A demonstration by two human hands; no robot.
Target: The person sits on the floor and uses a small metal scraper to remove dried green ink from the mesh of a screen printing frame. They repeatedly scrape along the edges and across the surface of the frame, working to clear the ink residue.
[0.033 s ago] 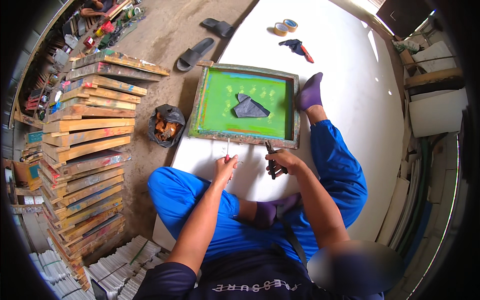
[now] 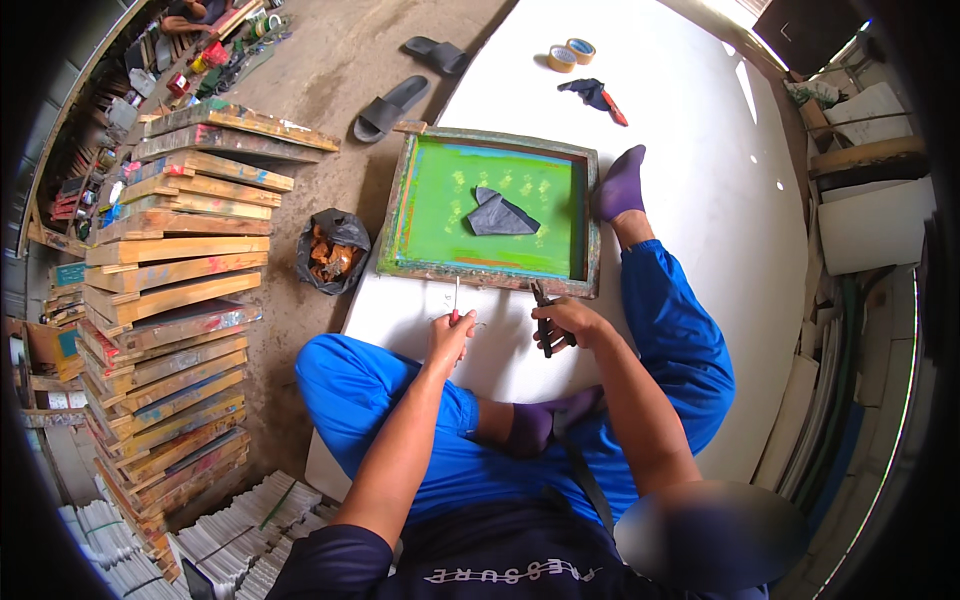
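Note:
In front of me lies a wooden screen-printing frame (image 2: pixel 490 278) with a green mesh (image 2: pixel 440 180) marked with yellow shapes. A folded dark grey cloth (image 2: pixel 502 217) rests on the mesh. My left hand (image 2: pixel 450 340) is closed around the red handle of a screwdriver (image 2: pixel 457 300), whose thin shaft points at the frame's near edge. Whether its tip touches the wood I cannot tell. Closed on black-handled pliers (image 2: pixel 543 318), my right hand (image 2: pixel 572 322) is just short of the same edge, with the jaws pointing toward it.
The frame lies on a white surface (image 2: pixel 700 130), beside my purple-socked foot (image 2: pixel 620 185). Farther off are tape rolls (image 2: pixel 562 58) and a dark cloth (image 2: pixel 585 93) with a red-handled item. Left are a black bag (image 2: pixel 345 228), sandals (image 2: pixel 392 108) and stacked wooden frames (image 2: pixel 180 300).

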